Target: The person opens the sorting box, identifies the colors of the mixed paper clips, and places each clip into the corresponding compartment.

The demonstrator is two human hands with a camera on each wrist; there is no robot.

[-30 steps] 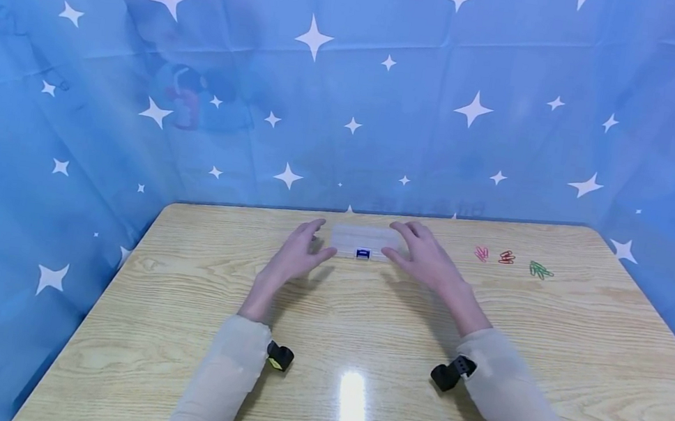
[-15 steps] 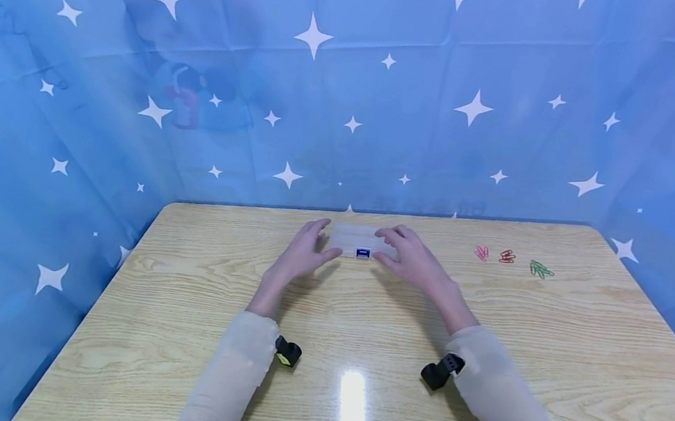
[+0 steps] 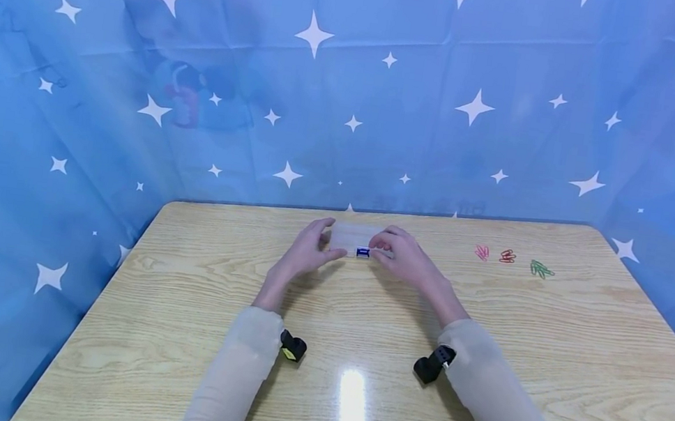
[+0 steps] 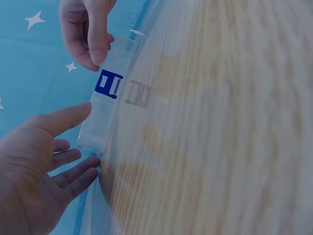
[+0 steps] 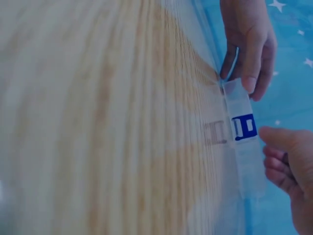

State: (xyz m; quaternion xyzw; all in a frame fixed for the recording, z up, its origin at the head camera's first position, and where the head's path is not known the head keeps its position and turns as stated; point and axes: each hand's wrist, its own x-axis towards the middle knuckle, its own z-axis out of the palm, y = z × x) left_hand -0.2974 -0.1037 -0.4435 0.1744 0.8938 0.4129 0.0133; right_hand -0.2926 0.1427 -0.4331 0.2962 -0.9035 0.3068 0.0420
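A clear plastic box (image 3: pixel 355 232) with a blue latch (image 3: pixel 363 252) lies near the table's back edge. My left hand (image 3: pixel 307 252) is at its left end, with the thumb along the front and the other fingers spread beside the end, as the left wrist view shows. My right hand (image 3: pixel 409 260) is over the right part of the box. Its thumb tip is right by the latch (image 5: pixel 244 127), and its other fingers are loosely bent above the lid. The right end of the box is partly hidden behind this hand in the head view.
To the right on the wooden table (image 3: pixel 176 289) lie small groups of pink paper clips (image 3: pixel 482 253), red paper clips (image 3: pixel 507 256) and green paper clips (image 3: pixel 540 269). A blue curtain (image 3: pixel 388 104) with white stars hangs behind the table.
Both hands have moved inward along the box, the right one farther left until its thumb came beside the latch. The box and the paper clips have stayed in place.
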